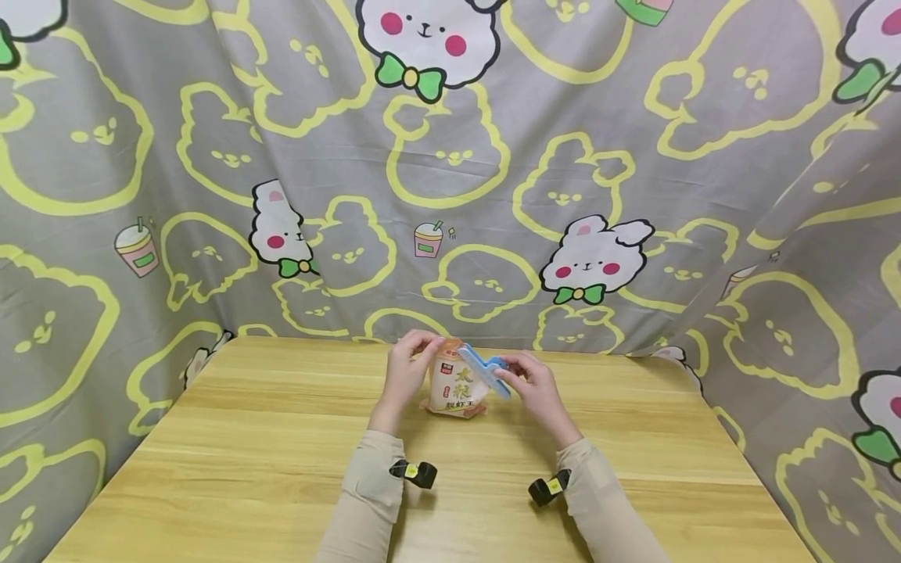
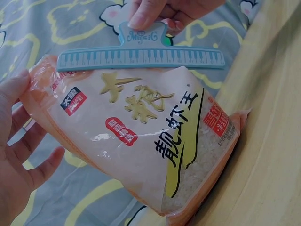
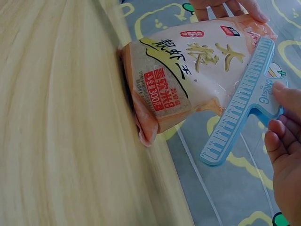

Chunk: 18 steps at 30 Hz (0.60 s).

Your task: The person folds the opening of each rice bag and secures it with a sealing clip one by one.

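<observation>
A plastic bag of rice (image 1: 450, 387), white and orange with gold and black lettering, stands on the wooden table. My left hand (image 1: 407, 374) pinches its upper left corner between thumb and fingers, the other fingers spread beside the bag in the left wrist view. In my right hand (image 1: 535, 387) is a light blue sealing clip (image 2: 141, 57) with a long piano-key bar, pinched by its handle marked "Music". The clip's bar lies along the bag's top edge, one end near the left hand's corner; in the right wrist view the other end sticks out past the bag.
The wooden table (image 1: 281, 438) spreads around the bag, its far edge just behind it. A grey curtain (image 1: 338, 156) with yellow outlines and white cartoon animals hangs behind and at both sides. Black wrist cameras (image 1: 415, 473) are strapped over beige sleeves (image 1: 369, 500).
</observation>
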Tool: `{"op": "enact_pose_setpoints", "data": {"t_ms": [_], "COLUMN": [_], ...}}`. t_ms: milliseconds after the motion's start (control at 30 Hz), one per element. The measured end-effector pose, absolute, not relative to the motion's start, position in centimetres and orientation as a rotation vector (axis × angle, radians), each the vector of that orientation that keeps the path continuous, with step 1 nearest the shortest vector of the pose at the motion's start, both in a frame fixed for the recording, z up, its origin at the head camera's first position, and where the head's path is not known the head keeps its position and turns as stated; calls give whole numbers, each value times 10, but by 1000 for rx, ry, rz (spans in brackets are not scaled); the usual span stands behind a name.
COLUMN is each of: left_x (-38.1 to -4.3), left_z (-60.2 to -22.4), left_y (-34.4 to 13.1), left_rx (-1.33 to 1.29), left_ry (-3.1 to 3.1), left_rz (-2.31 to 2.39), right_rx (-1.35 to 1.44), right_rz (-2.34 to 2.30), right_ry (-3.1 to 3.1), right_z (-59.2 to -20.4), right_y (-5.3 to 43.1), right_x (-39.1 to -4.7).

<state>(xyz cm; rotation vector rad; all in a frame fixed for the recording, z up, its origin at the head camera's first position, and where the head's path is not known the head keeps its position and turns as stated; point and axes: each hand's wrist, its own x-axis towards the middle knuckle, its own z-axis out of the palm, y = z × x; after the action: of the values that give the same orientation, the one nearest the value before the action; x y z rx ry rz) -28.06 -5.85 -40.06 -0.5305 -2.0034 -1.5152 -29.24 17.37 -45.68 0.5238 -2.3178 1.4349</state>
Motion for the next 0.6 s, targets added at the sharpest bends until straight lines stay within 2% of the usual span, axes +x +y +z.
{"op": "enact_pose_setpoints", "data": {"t_ms": [267,600], "left_x": [-280,-281], "left_z": [-401,-402], "left_y": [-57,-58], "left_rx": [-516,-502], "left_ry": [-2015,-2028], "left_rz": [-1516,-1534], "right_rx": [578,573], "right_rz": [1416,1426], "right_ry": [-2306,-2302], "right_z": [-427,-425], "right_y": [166,164], "right_x": [-271,-269]}}
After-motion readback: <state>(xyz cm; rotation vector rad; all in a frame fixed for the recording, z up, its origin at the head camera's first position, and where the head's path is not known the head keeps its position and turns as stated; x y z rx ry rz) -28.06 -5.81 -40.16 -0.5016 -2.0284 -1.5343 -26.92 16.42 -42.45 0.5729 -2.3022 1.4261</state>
